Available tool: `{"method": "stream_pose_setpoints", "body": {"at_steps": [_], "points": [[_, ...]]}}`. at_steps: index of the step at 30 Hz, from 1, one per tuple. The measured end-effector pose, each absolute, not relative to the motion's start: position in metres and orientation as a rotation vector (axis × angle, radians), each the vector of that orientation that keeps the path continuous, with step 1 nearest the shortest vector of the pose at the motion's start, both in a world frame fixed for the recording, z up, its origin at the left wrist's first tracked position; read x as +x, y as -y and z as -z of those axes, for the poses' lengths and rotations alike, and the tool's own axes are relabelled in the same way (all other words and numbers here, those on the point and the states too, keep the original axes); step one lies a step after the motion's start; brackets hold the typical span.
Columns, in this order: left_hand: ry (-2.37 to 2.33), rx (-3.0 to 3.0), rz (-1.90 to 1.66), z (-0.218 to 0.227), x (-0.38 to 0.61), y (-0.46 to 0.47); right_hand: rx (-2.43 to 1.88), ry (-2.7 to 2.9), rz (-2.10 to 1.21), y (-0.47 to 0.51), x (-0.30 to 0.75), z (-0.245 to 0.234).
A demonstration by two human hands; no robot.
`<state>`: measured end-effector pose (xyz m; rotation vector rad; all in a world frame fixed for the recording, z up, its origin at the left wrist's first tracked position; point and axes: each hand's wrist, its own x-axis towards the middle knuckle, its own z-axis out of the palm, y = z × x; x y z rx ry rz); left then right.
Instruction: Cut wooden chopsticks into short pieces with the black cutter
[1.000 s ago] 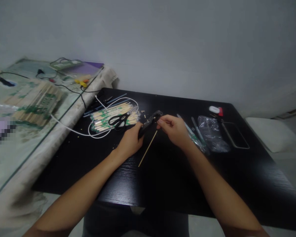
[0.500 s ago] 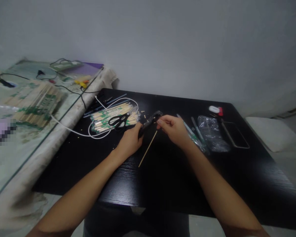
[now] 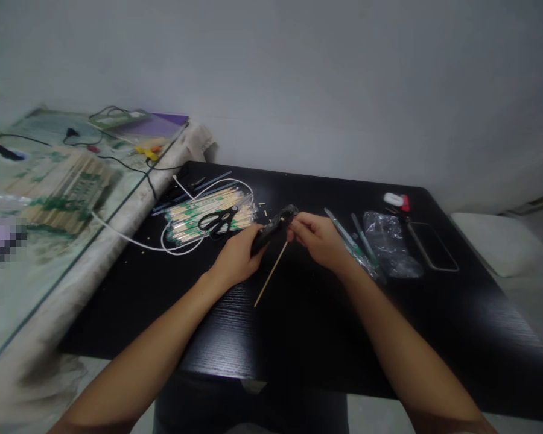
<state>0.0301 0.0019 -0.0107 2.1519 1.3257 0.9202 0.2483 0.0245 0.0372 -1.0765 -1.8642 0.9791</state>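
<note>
My left hand (image 3: 238, 257) is closed around the handle of a black glue gun (image 3: 274, 226) over the black table (image 3: 298, 313). My right hand (image 3: 319, 238) pinches a thin wooden stick (image 3: 270, 274) at its upper end, right beside the gun's nozzle. The stick slants down to the left, its lower tip near the tabletop. Just left of my hands lies a bundle of wrapped chopsticks (image 3: 206, 215) with black scissors (image 3: 217, 220) on top, ringed by a white cable (image 3: 172, 244).
Right of my hands lie wrapped sticks (image 3: 350, 238), a crumpled plastic bag (image 3: 389, 244), a phone (image 3: 431, 246) and a small white and red object (image 3: 397, 199). A glass-topped table (image 3: 49, 199) on the left carries more chopstick bundles, cables and a purple sheet. A wall stands behind.
Almost nothing has moved. My right hand and the stick have shifted very slightly toward the gun's nozzle, and the view has drifted a little.
</note>
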Motion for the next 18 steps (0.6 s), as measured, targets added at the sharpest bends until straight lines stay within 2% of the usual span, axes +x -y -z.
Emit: {"method": "stream_pose_setpoints", "body": {"at_steps": [18], "points": [[-1.333, 2.14, -0.933, 0.0102, 0.0307, -0.0012, -1.054, 1.897, -0.961, -0.0239, 0.2504, -0.0417]]}}
